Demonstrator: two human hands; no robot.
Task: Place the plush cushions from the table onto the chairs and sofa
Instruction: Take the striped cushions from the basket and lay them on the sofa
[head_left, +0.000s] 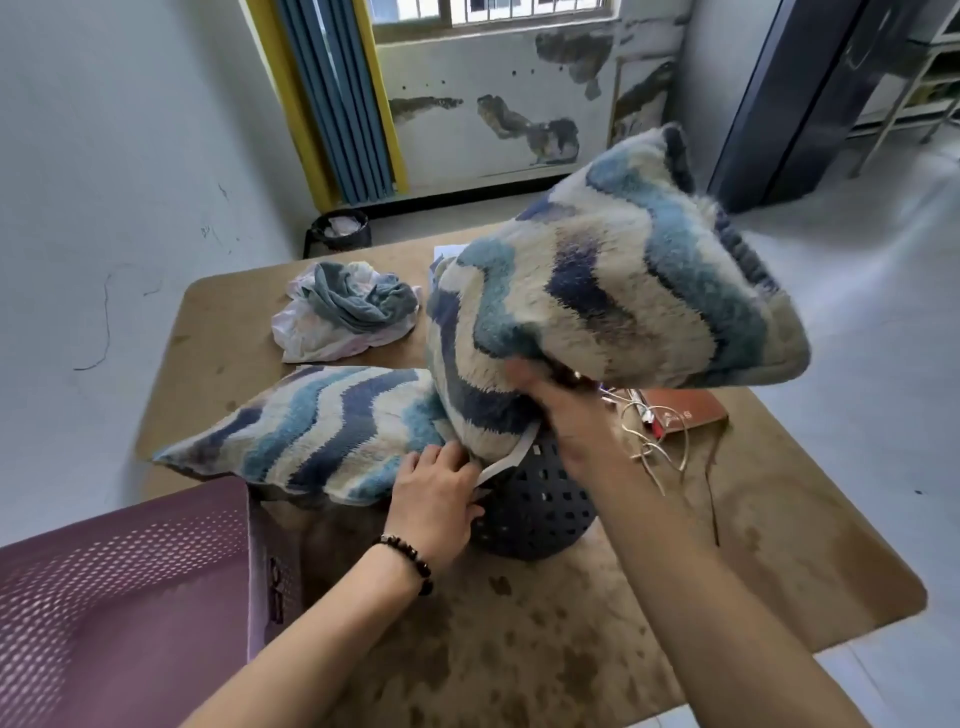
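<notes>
Near left: mauve mesh chair (104, 597), unoccupied; two cushions at table (779, 561).
Right hand (566, 410) grips raised cushion (623, 291); left hand (431, 493) pinches second cushion (322, 421). Risk: swing snagging cables (654, 441), toppling basket (535, 509).

The raised cushion (618, 291) is covering the right hand's (566, 410) fingertips and much of the basket (535, 499) under it. The left hand (434, 493) is hiding the other cushion's (317, 426) near corner. The chair (119, 597) is running off the left and bottom edges. The bin's (340, 231) contents are staying too small to tell.
</notes>
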